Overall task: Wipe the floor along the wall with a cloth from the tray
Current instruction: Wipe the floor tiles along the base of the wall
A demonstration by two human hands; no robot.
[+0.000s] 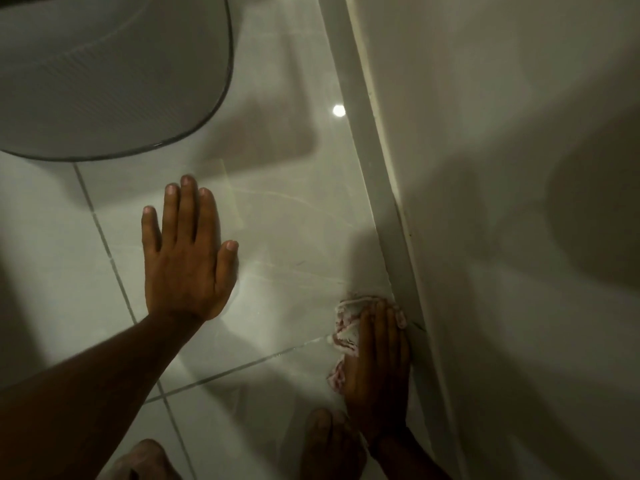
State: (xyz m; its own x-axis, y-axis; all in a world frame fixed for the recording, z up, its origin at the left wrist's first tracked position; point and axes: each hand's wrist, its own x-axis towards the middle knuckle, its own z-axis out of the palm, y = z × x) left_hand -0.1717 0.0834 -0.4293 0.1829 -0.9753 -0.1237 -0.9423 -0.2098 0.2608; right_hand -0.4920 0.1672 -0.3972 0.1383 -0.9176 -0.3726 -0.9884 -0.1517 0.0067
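Observation:
A white cloth with red marks (346,329) lies bunched on the glossy pale tiled floor (291,237), right beside the white skirting (388,188) at the foot of the wall (502,133). My right hand (379,362) presses flat on top of the cloth, fingers pointing away from me along the skirting. My left hand (188,254) rests flat on the floor to the left, fingers spread and palm down, holding nothing. The tray is not in view.
A large rounded grey object with a dark rim (114,71) stands on the floor at the upper left. My two bare feet (332,445) show at the bottom edge. A lamp's reflection (338,110) glints on the tile near the skirting.

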